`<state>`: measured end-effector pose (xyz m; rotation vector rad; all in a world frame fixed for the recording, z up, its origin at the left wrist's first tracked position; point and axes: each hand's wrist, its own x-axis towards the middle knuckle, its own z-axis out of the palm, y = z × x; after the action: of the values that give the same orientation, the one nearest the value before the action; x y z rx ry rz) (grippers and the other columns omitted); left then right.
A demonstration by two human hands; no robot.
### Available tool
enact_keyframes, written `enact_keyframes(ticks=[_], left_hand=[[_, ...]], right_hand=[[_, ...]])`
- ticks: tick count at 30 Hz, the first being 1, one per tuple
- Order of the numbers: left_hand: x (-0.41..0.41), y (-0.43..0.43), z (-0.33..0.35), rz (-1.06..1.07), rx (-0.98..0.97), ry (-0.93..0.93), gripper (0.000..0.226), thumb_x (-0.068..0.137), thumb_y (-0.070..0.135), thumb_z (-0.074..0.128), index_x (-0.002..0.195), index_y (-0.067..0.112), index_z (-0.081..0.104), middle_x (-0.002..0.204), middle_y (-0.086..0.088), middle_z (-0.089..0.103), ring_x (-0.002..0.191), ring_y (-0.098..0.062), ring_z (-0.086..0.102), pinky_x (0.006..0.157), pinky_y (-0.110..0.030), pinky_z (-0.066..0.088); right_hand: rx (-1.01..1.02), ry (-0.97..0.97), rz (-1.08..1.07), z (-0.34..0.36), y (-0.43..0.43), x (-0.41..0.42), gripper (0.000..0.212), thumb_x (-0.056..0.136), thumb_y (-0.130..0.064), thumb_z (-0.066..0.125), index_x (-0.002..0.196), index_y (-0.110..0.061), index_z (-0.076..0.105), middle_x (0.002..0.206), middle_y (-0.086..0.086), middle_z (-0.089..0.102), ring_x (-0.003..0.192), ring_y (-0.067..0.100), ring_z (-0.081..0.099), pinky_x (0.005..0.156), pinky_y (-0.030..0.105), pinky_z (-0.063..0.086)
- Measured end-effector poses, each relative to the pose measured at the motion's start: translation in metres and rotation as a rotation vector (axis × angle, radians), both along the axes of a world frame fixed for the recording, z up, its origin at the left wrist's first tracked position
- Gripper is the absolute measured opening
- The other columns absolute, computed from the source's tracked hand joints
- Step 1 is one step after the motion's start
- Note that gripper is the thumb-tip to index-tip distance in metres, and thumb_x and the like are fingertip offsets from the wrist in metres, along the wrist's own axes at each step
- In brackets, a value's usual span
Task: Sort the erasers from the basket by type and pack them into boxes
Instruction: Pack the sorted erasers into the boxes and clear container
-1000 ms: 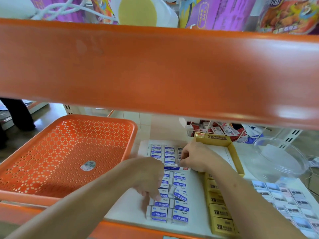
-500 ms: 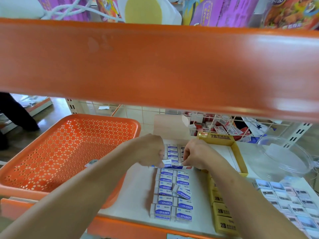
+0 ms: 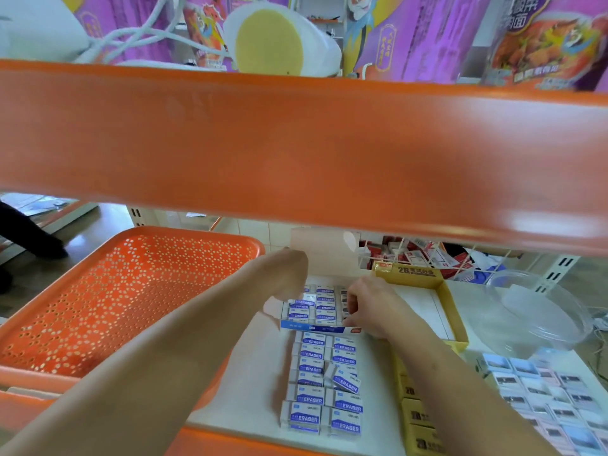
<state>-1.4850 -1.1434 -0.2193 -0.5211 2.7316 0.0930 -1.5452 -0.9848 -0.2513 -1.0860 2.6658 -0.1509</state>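
Observation:
A low blue-and-white eraser box [image 3: 316,328] sits on the white shelf, with several blue-and-white erasers packed inside. My left hand [image 3: 289,274] hovers over its rear left corner, fingers curled down onto a tilted blue eraser [image 3: 302,303]. My right hand [image 3: 370,307] grips the box's front right corner. In front of the box, more blue erasers [image 3: 325,383] lie in two rows. The orange basket [image 3: 131,291] stands to the left, under my left arm; what I see of it holds no erasers.
An open yellow 2B box [image 3: 452,311] stands right of my hands, with yellow 2B erasers [image 3: 418,414] in front of it. Picture-print erasers [image 3: 552,390] and a clear plastic bowl [image 3: 539,311] lie at the right. An orange shelf beam [image 3: 296,153] crosses overhead.
My left hand left the loose rows near the front and moved back over the box, then to its rear left corner. My right hand stayed on the box.

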Motion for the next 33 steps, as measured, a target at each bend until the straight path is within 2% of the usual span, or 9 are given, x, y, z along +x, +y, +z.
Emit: enact_keyframes(ticks=[4,8,15,18,21,25,27,30,33], left_hand=[[-0.012,-0.009,-0.01,0.034,0.052,0.042,0.019,0.092,0.001,0.051,0.109,0.002,0.059,0.107,-0.015,0.062,0.076,-0.018,0.053,0.069,-0.028,0.048],[-0.018,-0.008,-0.018,0.04,0.101,0.061,0.027,0.091,-0.002,0.052,0.117,0.002,0.057,0.099,-0.008,0.061,0.079,-0.019,0.057,0.066,-0.024,0.049],[-0.015,-0.005,-0.018,0.083,0.092,0.145,0.03,0.09,-0.004,0.055,0.119,0.004,0.057,0.085,-0.003,0.056,0.065,-0.012,0.052,0.045,-0.019,0.039],[-0.015,-0.002,-0.016,0.046,0.065,0.082,0.023,0.091,0.001,0.055,0.114,0.003,0.057,0.077,0.0,0.053,0.06,-0.008,0.048,0.045,-0.019,0.039],[-0.013,0.002,-0.012,0.019,0.042,0.06,0.023,0.092,0.004,0.056,0.115,0.003,0.058,0.086,-0.002,0.059,0.065,-0.01,0.051,0.048,-0.017,0.039],[-0.013,0.011,-0.008,0.019,0.002,0.062,0.028,0.095,-0.002,0.047,0.122,0.004,0.052,0.116,-0.011,0.06,0.085,-0.016,0.051,0.076,-0.021,0.046],[-0.013,0.016,-0.005,-0.004,-0.027,0.048,0.03,0.097,-0.002,0.04,0.125,0.005,0.05,0.124,-0.01,0.055,0.091,-0.019,0.052,0.082,-0.023,0.045],[-0.011,0.019,0.001,-0.023,-0.083,0.05,0.03,0.095,-0.004,0.044,0.122,0.005,0.052,0.122,-0.01,0.058,0.084,-0.018,0.052,0.071,-0.021,0.042],[-0.008,0.016,0.003,0.002,-0.053,0.033,0.03,0.093,-0.004,0.051,0.122,0.002,0.051,0.111,-0.011,0.061,0.076,-0.016,0.052,0.065,-0.021,0.043]], right_hand=[[-0.005,-0.016,-0.006,0.0,0.001,0.0,0.021,0.085,-0.024,0.071,0.099,-0.012,0.061,0.101,0.005,0.063,0.081,0.014,0.054,0.069,0.023,0.043],[-0.023,-0.016,-0.006,0.0,0.001,0.0,0.021,0.087,-0.023,0.068,0.103,-0.012,0.061,0.104,0.006,0.063,0.092,0.02,0.06,0.069,0.023,0.044],[-0.031,-0.067,-0.042,0.0,0.0,-0.002,0.015,0.087,-0.021,0.068,0.099,-0.013,0.063,0.096,0.005,0.064,0.085,0.019,0.061,0.07,0.027,0.051],[-0.019,-0.069,-0.042,0.0,-0.001,-0.002,0.01,0.09,-0.018,0.062,0.099,-0.014,0.063,0.094,0.004,0.064,0.083,0.019,0.061,0.064,0.024,0.048],[-0.024,-0.067,-0.032,0.001,0.0,-0.001,0.007,0.091,-0.017,0.059,0.096,-0.015,0.063,0.091,0.003,0.064,0.08,0.018,0.06,0.058,0.022,0.043],[-0.078,-0.084,-0.035,0.003,0.003,0.001,0.007,0.09,-0.016,0.058,0.092,-0.014,0.063,0.088,0.003,0.066,0.081,0.017,0.062,0.066,0.027,0.05],[-0.107,-0.095,-0.038,0.004,0.006,0.002,0.007,0.089,-0.016,0.058,0.09,-0.013,0.064,0.088,0.004,0.067,0.082,0.018,0.063,0.07,0.03,0.052],[-0.152,-0.102,-0.024,0.01,0.011,0.006,0.008,0.089,-0.016,0.06,0.092,-0.013,0.067,0.09,0.0,0.067,0.085,0.016,0.061,0.074,0.027,0.052],[-0.223,-0.152,0.008,0.019,0.016,0.011,0.005,0.087,-0.013,0.063,0.087,-0.015,0.067,0.077,-0.011,0.058,0.07,0.004,0.055,0.062,0.015,0.044]])
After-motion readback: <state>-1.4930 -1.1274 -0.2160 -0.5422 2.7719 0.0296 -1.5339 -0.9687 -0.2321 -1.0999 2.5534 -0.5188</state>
